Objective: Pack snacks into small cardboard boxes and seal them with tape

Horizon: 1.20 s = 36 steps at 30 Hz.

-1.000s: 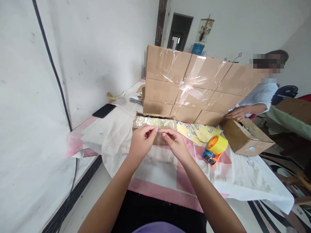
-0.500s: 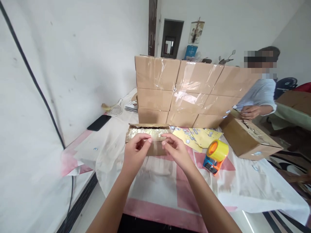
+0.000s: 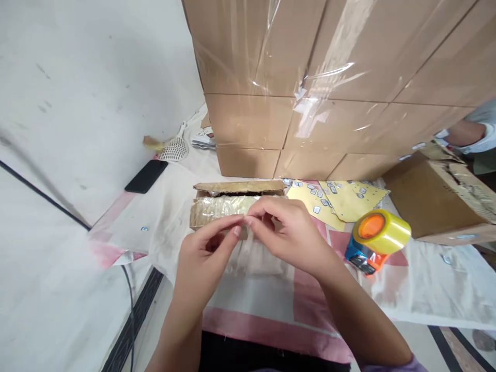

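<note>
My left hand (image 3: 207, 253) and my right hand (image 3: 287, 232) meet fingertip to fingertip, each thumb and forefinger pinched together. Whatever lies between them is too small to make out. Just behind the fingers sits a small cardboard box (image 3: 240, 186), its back flap raised and a dark gap showing below it. Crumpled shiny clear plastic (image 3: 220, 206) covers its top. My right hand hides the box's right front part. To the right of that hand stands a tape dispenser (image 3: 364, 258) loaded with a roll of yellowish tape (image 3: 395, 232).
A tall stack of taped cartons (image 3: 251, 124) rises behind the small box. Yellow sheets with small stickers (image 3: 354, 201) lie to the right, by a larger opened carton (image 3: 437, 201). Leftward are a black phone (image 3: 146, 176) and a white perforated scoop (image 3: 174, 150). A co-worker's arm (image 3: 465, 133) shows far right.
My hands, apart before, have come together, the right one moving in to the left. My view has tilted down and nearer, so the co-worker's upper body has left the picture.
</note>
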Tool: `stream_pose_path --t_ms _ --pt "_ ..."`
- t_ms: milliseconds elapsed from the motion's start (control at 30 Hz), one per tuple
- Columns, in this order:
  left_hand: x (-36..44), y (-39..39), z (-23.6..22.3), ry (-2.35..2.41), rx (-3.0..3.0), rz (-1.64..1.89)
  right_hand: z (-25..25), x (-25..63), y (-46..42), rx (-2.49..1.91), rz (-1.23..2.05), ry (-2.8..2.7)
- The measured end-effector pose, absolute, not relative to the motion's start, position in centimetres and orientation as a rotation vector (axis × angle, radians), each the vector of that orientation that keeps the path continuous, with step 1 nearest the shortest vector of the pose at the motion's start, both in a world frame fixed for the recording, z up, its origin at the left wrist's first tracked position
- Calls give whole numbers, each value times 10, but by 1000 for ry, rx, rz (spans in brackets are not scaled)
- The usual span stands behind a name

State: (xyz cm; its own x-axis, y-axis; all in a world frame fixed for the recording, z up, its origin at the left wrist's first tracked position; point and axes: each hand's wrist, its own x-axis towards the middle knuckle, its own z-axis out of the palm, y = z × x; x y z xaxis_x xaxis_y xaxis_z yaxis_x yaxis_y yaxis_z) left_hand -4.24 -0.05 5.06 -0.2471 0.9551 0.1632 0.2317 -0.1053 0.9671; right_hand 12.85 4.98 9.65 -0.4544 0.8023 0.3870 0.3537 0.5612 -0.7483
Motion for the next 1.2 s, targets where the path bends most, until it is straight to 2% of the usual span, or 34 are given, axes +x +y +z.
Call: stream_pose_path --t_ms 200,333,400,567,667,800,900,1000,1200 --pt "-54 0 41 1749 1101 1598 103 128 87 -979 798 -1956" --pt "-49 10 32 1941 1670 1751 104 124 108 -1024 871 -2228" --pt "-45 19 31 1984 1958 1687 105 123 112 -1066 861 -2257" --pt "-38 41 31 2211 2104 1283 105 127 112 -1068 849 -2219" --pt "-38 40 27 2220 2122 1175 100 126 116 -1092 670 -2262" --pt "-37 29 23 2160 1951 1452 91 121 125 -1010 460 -2445" --pt "-32 22 22 1994 2040 1580 88 120 128 -1032 468 -2438" --pt "-25 20 17 1806 2243 1557 86 120 130 -1112 507 -2423" --pt "-21 24 -1 1795 2347 1586 80 115 137 -1293 481 -2434"
